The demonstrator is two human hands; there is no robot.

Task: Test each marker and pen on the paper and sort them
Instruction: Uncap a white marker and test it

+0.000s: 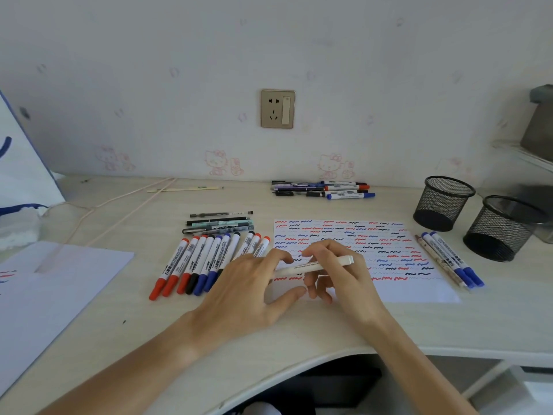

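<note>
A slim white pen [317, 266] with a squared cap end lay nearly level above the lower left part of the paper [419, 292], held between both hands. The right hand [338, 274] curled its fingers around the pen's middle, the capped end sticking out to the right past the knuckles. The left hand [254, 283] pinched the pen's other end between thumb and forefinger. The paper was covered in rows of short red, blue and black squiggles. Left of the hands lay a row of markers [197, 265] with red, black and blue caps, partly hidden by the left hand, and a few darker pens [220, 224] just behind them. Three more markers [449, 259] lay along the paper's right edge, near two black mesh cups [443, 202]. Another pile of pens [323, 190] sat by the wall.
</note>
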